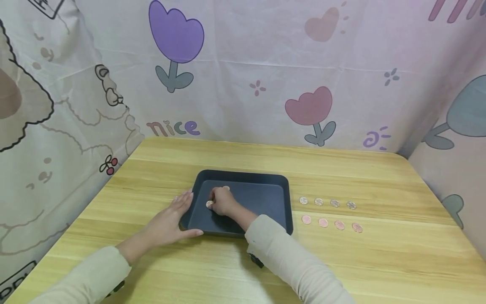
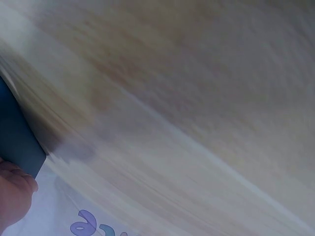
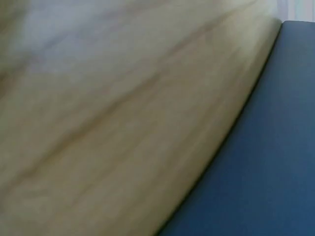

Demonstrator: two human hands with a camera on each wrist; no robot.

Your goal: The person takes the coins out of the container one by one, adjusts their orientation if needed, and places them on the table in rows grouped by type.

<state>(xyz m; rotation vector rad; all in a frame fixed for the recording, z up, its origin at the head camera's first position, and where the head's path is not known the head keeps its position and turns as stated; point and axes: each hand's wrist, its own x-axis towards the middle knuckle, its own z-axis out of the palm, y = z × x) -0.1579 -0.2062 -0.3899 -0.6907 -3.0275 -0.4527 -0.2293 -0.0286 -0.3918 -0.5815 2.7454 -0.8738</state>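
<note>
A dark rectangular baking tray lies on the wooden table. My left hand rests against its left side, fingers extended along the rim and thumb at the near-left corner. Fingertips and the tray's dark wall show at the edge of the left wrist view. Over the tray's left half, my right hand has curled fingers pinching a silvery coin near the tray floor. Just behind that hand a second coin is partly hidden. The right wrist view shows only table and tray wall.
Right of the tray, several silvery coins form a row. In front of them runs a row of several copper-coloured coins. A printed cloth hangs behind the table and along both sides.
</note>
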